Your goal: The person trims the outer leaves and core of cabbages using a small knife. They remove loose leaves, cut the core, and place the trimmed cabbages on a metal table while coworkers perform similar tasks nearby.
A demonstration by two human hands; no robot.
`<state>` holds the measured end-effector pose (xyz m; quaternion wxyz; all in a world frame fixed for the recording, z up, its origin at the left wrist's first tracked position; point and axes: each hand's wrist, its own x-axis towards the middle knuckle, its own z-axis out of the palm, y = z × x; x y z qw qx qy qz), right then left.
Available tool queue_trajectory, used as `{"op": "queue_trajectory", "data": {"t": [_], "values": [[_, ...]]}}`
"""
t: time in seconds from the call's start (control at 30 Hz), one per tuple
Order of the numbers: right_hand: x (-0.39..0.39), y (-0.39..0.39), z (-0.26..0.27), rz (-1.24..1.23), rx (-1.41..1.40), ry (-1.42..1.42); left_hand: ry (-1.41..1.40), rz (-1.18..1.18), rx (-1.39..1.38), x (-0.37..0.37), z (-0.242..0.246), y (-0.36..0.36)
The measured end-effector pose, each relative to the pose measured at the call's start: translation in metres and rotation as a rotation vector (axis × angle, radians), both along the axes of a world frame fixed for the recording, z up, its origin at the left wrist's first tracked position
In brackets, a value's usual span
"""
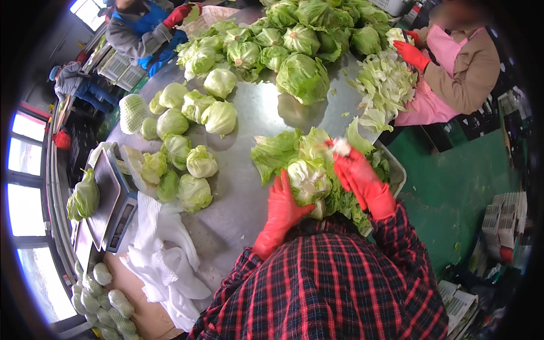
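Note:
Both my hands wear red rubber gloves. My left hand (285,204) cups the near left side of a trimmed iceberg lettuce head (309,180), its fingers along the side and thumb below. White leaf ribs show on top of that head. Just right of it, my right hand (359,176) is raised with curled fingers. A pale, blurred piece (341,146) shows at its fingertips; I cannot tell exactly what it is. Loose outer leaves (276,153) spread behind and left of the head. More green leaves lie beneath my right hand, partly hidden by it.
Untrimmed lettuces (301,40) are heaped across the metal table (242,170). Trimmed heads (202,161) sit left, near a scale (112,204) bearing a lettuce and white foam netting (165,255). A co-worker's red-gloved hand (412,55) is by cut leaves; a crate (395,165) stands right.

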<state>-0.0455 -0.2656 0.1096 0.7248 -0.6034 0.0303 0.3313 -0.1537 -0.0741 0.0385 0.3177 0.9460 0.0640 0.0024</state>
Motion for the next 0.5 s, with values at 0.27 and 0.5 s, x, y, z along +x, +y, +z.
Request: {"op": "queue_trajectory", "data": {"t": [0.27, 0.5], "values": [[-0.011, -0.002, -0.030, 0.084, -0.247, -0.102, -0.078, 0.104, -0.230, 0.008, -0.027, 0.004], [-0.036, 0.008, -0.036, 0.441, -0.353, -0.234, -0.078, 0.104, -0.301, 0.009, -0.032, 0.007]]}}
